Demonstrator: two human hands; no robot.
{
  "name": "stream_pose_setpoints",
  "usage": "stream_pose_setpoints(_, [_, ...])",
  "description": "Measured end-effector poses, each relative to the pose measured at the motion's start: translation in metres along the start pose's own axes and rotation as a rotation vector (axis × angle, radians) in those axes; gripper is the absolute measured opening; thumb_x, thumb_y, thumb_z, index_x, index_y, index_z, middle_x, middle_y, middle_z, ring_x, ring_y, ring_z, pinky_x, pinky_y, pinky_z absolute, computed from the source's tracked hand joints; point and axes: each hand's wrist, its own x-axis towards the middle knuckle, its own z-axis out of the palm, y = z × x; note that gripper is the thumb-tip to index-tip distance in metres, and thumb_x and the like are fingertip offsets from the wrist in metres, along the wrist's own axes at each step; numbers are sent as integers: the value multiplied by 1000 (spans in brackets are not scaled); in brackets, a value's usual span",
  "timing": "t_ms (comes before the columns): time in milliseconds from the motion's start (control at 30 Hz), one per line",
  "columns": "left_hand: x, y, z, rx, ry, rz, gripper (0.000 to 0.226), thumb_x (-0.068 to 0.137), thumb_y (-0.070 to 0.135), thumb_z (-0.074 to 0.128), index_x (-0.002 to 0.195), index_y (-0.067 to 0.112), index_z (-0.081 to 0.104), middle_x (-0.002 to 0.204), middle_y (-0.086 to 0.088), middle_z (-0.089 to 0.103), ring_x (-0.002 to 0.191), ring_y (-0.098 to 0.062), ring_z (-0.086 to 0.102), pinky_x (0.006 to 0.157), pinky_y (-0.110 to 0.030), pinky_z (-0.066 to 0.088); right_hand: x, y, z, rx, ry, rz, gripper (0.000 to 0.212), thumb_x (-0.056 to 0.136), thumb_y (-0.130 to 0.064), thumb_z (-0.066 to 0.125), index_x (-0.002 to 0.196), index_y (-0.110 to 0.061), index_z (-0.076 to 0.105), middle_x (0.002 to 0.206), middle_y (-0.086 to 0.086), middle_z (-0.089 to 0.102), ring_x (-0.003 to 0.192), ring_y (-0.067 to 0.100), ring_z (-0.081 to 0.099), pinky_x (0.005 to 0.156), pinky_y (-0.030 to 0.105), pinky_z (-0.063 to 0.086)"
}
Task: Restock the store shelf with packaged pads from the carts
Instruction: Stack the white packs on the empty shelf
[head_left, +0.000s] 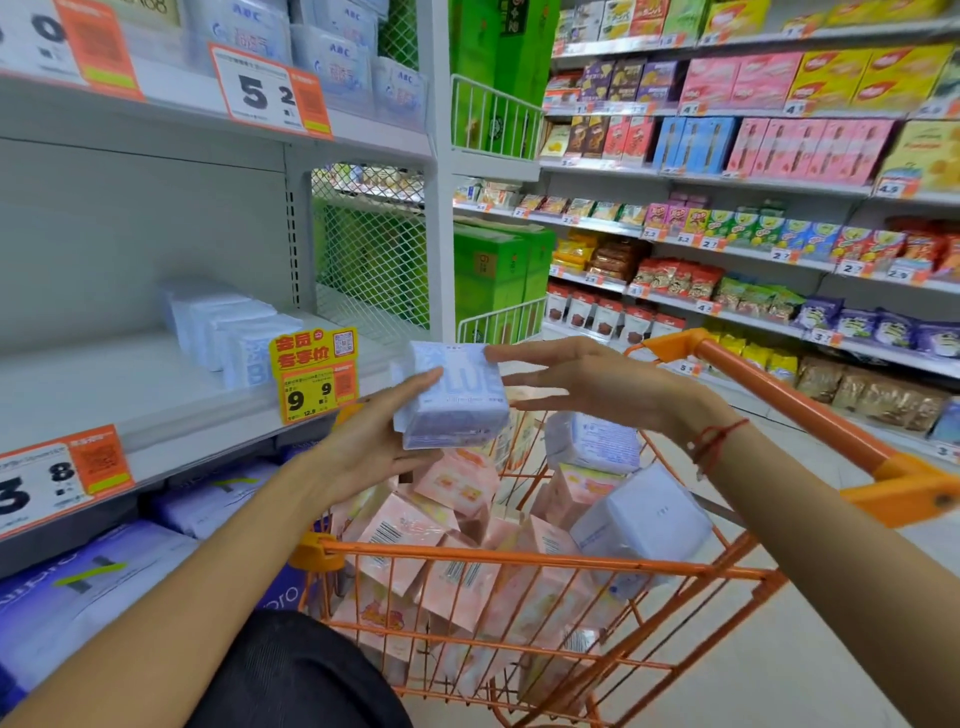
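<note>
holding blue pad pack (451, 397) over orange cart (524, 564), left hand (374, 441) gripping, right hand (587, 382) fingers spread, yellow price tag (313, 373) beside

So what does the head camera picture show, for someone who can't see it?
Two hands, left hand and right hand, hold a pale blue plastic pad pack above an orange wire cart of pink and blue packs, beside a half-filled white shelf.
</note>
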Motion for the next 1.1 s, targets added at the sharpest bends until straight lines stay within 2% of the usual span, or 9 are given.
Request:
stream_pose_setpoints(133, [-1,2,-3,-26,148,60,77,45,44,80,116,21,60,114,-8,69,103,-25,65,91,-39,52,16,15,-39,-626,313,384,32,96,-21,52,123,-4,56,131,12,56,109,29,60,72,32,60])
stream_pose_setpoints(233, [-5,7,-3,34,215,108,67,42,49,74,103,25,62,96,0,67,79,-16,62,68,-27,47,33,48,-42,-1174,239,722,74,87,-63,47,134,-5,46,138,11,49,122,34,50,99,38,45])
stream_pose_setpoints(367, [-4,8,-6,103,263,127,60,43,52,72,96,28,61,95,2,64,80,-15,57,70,-27,43,61,109,-40,-1065,448,713,99,65,-71,62,135,-6,35,136,18,43,122,40,46,92,46,44])
stream_pose_setpoints(433, [-3,8,-9,176,316,115,67,38,57,69,98,28,62,98,3,62,86,-17,57,77,-31,46,66,117,-42,-1140,487,709,93,65,-62,65,134,-7,36,129,19,48,115,39,50,89,47,50])
stream_pose_setpoints(600, [-4,12,-13,313,380,68,69,54,54,66,115,21,61,107,3,57,98,-24,57,90,-40,48,54,92,-36,-1433,268,668,77,77,-66,58,135,-16,45,142,16,38,130,35,34,109,53,26])
stream_pose_setpoints(733, [-11,13,-11,278,311,83,58,48,59,70,99,34,61,118,1,55,103,-21,58,92,-38,50,58,86,-18,-1209,-30,505,68,82,-44,67,135,-9,46,136,8,50,116,27,52,101,39,45])
stream_pose_setpoints(900, [-10,12,-12,287,344,72,66,57,55,72,113,23,59,115,0,57,101,-22,59,89,-36,51,68,69,-15,-1154,-24,446,54,89,-40,60,127,-2,57,119,16,62,99,29,62,87,37,54])
stream_pose_setpoints(1000, [-8,14,-18,273,402,81,58,74,45,71,122,17,57,102,10,53,95,-16,58,88,-37,52,63,48,-35,-757,57,438,47,93,-36,55,122,2,58,121,17,60,96,24,59,85,34,53])
stream_pose_setpoints(1100, [-6,16,-20,276,451,100,51,80,41,68,123,17,55,92,16,48,86,-7,53,70,-28,49,53,24,-50,-334,101,426,43,95,-39,48,125,-8,54,120,13,60,101,23,59,85,33,50])
